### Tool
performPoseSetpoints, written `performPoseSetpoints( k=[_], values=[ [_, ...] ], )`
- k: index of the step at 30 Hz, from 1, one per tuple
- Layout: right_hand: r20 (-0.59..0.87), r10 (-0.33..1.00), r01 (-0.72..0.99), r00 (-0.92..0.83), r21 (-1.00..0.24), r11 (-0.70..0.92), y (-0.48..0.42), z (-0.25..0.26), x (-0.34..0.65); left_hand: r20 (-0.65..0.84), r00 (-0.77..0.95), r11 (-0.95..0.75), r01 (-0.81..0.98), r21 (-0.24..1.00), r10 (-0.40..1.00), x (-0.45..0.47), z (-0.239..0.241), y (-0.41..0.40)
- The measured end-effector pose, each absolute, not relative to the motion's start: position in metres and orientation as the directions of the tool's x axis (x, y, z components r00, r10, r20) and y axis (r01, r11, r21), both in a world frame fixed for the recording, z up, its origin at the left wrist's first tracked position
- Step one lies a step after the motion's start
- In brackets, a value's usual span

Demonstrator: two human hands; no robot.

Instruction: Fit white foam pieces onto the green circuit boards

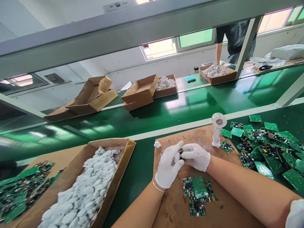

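Both my hands wear white gloves and meet over a brown cardboard sheet [213,209]. My left hand [167,166] and my right hand [196,156] are closed together on a small green circuit board [181,154] with a white piece against it. A little stack of green circuit boards [197,194] lies on the sheet just below my hands. One loose white piece [157,144] rests on the sheet above my left hand.
A cardboard box of white plastic pieces [83,193] sits at left, beside a pile of boards [21,190]. More boards [268,148] are heaped at right, near a small white fan [218,128]. Beyond the green conveyor belt [190,107] stand open boxes [142,91] and another person [235,38].
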State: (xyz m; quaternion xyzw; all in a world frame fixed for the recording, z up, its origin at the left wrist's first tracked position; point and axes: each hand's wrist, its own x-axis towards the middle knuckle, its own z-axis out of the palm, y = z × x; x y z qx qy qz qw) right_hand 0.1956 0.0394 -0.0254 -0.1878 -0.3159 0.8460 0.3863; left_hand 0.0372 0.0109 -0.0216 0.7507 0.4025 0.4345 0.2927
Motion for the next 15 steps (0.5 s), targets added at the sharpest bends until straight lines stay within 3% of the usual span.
performPoseSetpoints(
  k=[5,9,15],
  values=[
    [0.02,0.7,-0.536,-0.714,-0.659,-0.527,0.043,-0.027,0.201,0.339,0.217,-0.392,0.296,0.871,0.915,0.037,-0.036,0.005],
    [0.024,0.684,-0.528,-0.729,-0.655,-0.541,0.041,-0.03,0.2,0.358,0.188,-0.395,0.221,0.892,0.915,0.033,-0.047,0.004],
    [0.051,0.698,-0.558,-0.714,-0.643,-0.524,0.041,-0.033,0.198,0.329,0.139,-0.357,0.303,0.884,0.934,0.036,-0.042,-0.001]
  ],
)
